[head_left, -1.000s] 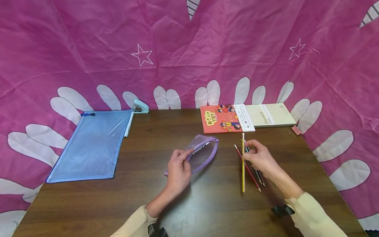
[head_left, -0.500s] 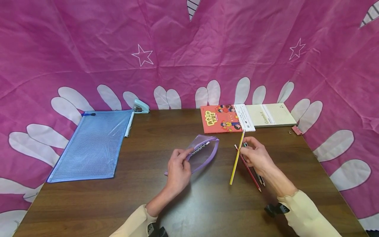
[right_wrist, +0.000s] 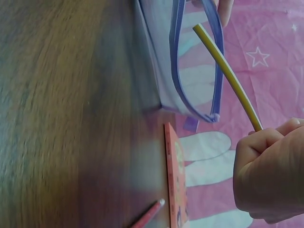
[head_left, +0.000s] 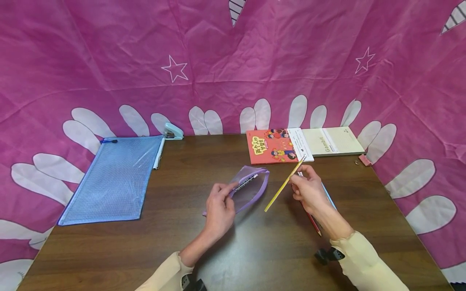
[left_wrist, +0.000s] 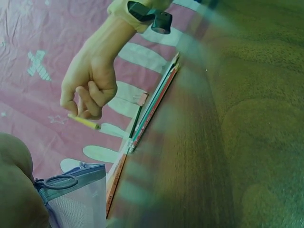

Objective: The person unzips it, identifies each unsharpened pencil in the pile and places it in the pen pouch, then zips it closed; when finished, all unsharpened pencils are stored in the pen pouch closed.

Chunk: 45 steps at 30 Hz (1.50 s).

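In the head view my left hand (head_left: 220, 206) pinches a purple mesh zip pouch (head_left: 251, 200) whose mouth gapes toward the right. A black-and-white patterned pencil (head_left: 246, 183) lies inside it. My right hand (head_left: 309, 192) holds a yellow pencil (head_left: 278, 196) slantwise above the table, its lower end close to the pouch. From the right wrist the yellow pencil (right_wrist: 232, 78) overlaps the pouch opening; whether it touches the rim I cannot tell. Beneath the right hand lie a red pencil (head_left: 314, 224) and other pencils, partly hidden; the left wrist view shows several pencils (left_wrist: 154, 107) together.
A blue mesh zip folder (head_left: 109, 182) lies at the left, with a light-blue stapler (head_left: 174, 131) by its far corner. At the back sit a red picture book (head_left: 271, 151) and a cream notebook (head_left: 338, 139). A pink binder clip (head_left: 365, 160) is at the right edge.
My right hand has moved left and lifted the yellow pencil off the group, turning it from upright in view to slanted, lower end toward the pouch. The left hand and pouch have stayed put.
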Each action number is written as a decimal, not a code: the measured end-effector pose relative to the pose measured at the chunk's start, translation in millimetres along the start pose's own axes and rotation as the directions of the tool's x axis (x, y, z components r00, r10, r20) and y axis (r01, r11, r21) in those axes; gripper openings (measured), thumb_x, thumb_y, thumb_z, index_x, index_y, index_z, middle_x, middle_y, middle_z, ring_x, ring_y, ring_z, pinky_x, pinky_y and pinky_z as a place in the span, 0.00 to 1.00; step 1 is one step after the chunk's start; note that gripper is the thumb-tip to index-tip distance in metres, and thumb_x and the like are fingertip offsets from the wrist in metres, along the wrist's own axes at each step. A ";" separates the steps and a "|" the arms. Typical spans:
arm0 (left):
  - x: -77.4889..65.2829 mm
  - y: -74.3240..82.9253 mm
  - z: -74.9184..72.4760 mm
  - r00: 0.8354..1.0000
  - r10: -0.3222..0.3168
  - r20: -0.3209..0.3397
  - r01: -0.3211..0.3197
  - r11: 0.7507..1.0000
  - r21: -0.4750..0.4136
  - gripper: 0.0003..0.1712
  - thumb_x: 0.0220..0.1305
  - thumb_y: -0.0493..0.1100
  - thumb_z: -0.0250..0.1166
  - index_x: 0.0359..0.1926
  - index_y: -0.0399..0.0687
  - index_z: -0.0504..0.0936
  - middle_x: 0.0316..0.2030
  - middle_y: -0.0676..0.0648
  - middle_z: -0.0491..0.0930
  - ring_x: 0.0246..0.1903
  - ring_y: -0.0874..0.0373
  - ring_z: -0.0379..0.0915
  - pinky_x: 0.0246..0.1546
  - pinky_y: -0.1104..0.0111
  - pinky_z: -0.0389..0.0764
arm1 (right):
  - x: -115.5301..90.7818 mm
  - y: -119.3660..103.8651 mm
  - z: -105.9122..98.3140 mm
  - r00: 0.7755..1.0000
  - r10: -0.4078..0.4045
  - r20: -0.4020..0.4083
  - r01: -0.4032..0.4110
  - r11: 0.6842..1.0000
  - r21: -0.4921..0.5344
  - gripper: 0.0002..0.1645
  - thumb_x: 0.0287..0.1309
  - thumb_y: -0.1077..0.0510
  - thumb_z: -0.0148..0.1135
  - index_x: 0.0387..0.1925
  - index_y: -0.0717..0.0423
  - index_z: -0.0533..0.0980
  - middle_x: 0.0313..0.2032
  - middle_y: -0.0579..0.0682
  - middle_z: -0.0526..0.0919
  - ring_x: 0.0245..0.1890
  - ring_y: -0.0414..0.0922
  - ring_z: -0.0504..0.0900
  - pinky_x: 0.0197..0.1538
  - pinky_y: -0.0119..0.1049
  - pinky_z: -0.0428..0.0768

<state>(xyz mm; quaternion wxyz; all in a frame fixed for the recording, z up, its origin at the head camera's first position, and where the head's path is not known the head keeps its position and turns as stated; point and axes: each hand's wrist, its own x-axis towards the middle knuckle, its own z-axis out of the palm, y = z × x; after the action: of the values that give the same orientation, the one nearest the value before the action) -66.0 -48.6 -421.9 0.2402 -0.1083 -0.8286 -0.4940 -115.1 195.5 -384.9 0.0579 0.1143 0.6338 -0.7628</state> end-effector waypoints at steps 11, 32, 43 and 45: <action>0.3 0.9 0.3 1.000 0.002 -0.007 -0.002 1.000 0.008 0.25 0.53 0.20 0.55 0.49 0.36 0.86 0.36 0.43 0.75 0.35 0.51 0.75 0.38 0.58 0.77 | 1.9 10.1 25.8 0.997 -0.040 -0.071 0.045 0.996 0.073 0.17 0.57 0.73 0.54 0.42 0.54 0.61 0.19 0.44 0.78 0.12 0.35 0.62 0.17 0.24 0.56; -1.1 -0.7 2.2 1.000 0.018 -0.021 -0.018 1.000 0.004 0.25 0.52 0.19 0.55 0.49 0.36 0.86 0.35 0.43 0.76 0.34 0.51 0.75 0.38 0.58 0.77 | -8.5 39.0 59.4 0.997 -0.040 -0.064 0.043 0.998 0.044 0.15 0.59 0.70 0.59 0.43 0.58 0.63 0.21 0.47 0.79 0.10 0.36 0.64 0.16 0.26 0.57; 0.0 -1.4 5.1 0.999 0.009 -0.041 -0.009 1.000 -0.003 0.25 0.51 0.20 0.55 0.47 0.37 0.87 0.35 0.44 0.76 0.34 0.51 0.75 0.36 0.58 0.76 | -11.7 47.6 67.2 0.999 -0.033 -0.034 0.033 0.999 0.008 0.17 0.57 0.70 0.60 0.44 0.60 0.63 0.23 0.48 0.81 0.09 0.35 0.64 0.14 0.26 0.58; 0.1 -1.0 5.0 0.999 0.007 -0.038 -0.007 1.000 -0.004 0.25 0.51 0.20 0.55 0.48 0.37 0.87 0.35 0.44 0.76 0.34 0.51 0.75 0.37 0.58 0.76 | -12.7 49.0 68.1 0.999 -0.033 -0.030 0.033 0.999 0.003 0.17 0.57 0.70 0.60 0.44 0.60 0.64 0.23 0.49 0.81 0.09 0.35 0.64 0.14 0.26 0.58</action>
<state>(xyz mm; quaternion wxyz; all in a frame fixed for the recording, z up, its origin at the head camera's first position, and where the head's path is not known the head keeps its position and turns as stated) -68.0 -44.8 -424.6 0.2574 -0.1023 -0.8225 -0.4967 -98.3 118.7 -416.8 0.0356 0.1156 0.6350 -0.7630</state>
